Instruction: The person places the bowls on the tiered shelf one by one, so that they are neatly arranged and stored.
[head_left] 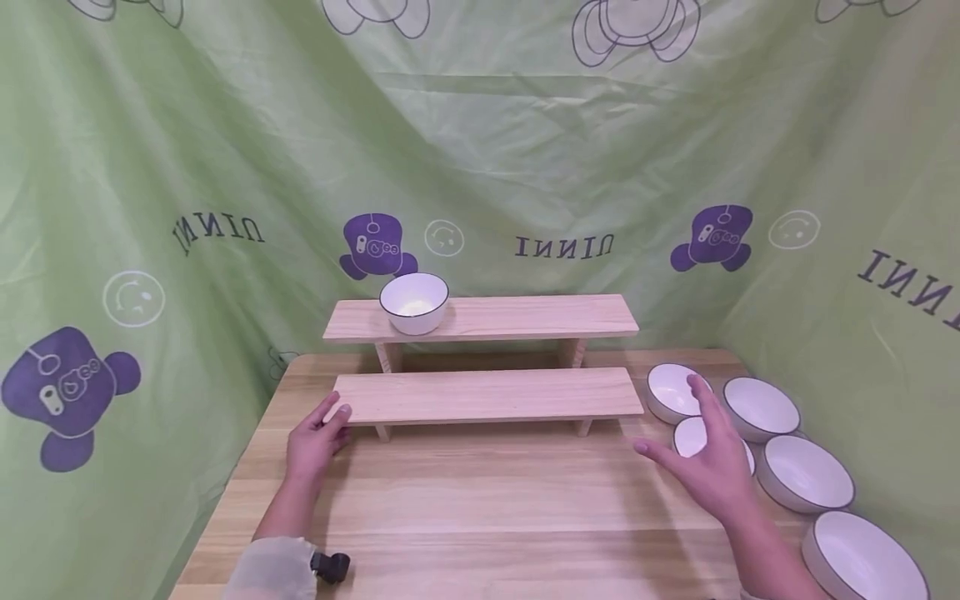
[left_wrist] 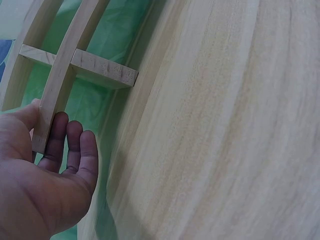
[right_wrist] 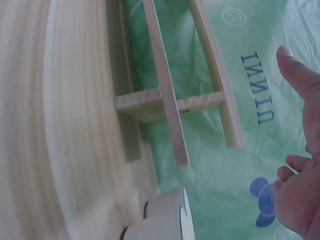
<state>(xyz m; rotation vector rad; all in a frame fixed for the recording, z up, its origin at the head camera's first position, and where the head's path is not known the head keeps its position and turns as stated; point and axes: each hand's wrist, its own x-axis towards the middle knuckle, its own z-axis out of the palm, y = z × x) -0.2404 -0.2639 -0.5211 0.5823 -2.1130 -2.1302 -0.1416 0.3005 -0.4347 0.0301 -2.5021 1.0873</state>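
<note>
A two-step wooden shelf stands at the table's back, with a lower board [head_left: 487,396] in front of a higher upper board [head_left: 536,317]. My left hand [head_left: 311,446] grips the lower board's left end; in the left wrist view the thumb lies on one side of the wood [left_wrist: 46,122] and the fingers on the other. One white, dark-rimmed bowl [head_left: 414,307] sits upright toward the upper board's left. My right hand [head_left: 716,467] hovers beside the lower board's right end, holding nothing, thumb and fingers spread. From the head view it partly covers a white bowl [head_left: 688,433].
More white bowls stand upright along the table's right side: a back one [head_left: 671,390], one beside it [head_left: 761,408], one farther forward [head_left: 806,472] and a front one [head_left: 862,554]. A green printed curtain [head_left: 480,167] hangs around the wooden table [head_left: 487,517].
</note>
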